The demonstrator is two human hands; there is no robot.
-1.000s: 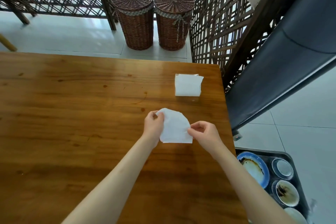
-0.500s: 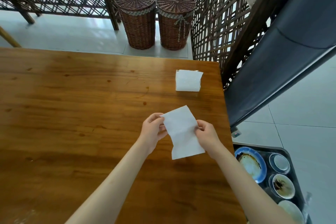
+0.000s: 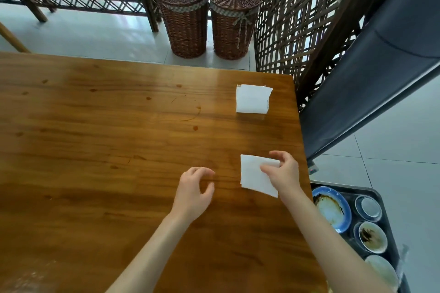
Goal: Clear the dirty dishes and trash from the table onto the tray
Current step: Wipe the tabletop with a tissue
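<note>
Near the right edge of the wooden surface (image 3: 119, 138), a folded white napkin (image 3: 256, 175) is pinched between thumb and fingers of the right hand (image 3: 283, 173) and held just above the wood. The left hand (image 3: 194, 191) is held beside it, fingers loosely curled, nothing in it. A second stack of napkins (image 3: 252, 98) is seen near the far right corner, well apart from both hands. No dishes are seen on the shown part of the surface, so the clearing is judged nearly done, with paper the last item in hand. The tray (image 3: 378, 192) is placed below the right edge; a stained blue plate (image 3: 332, 208), a small pale bowl (image 3: 368, 208), a sauce-marked bowl (image 3: 371, 236) and part of a white dish (image 3: 383, 271) are held in it. The next move is judged to call for the napkin to be carried rightward past the edge and lowered onto the tray.
</note>
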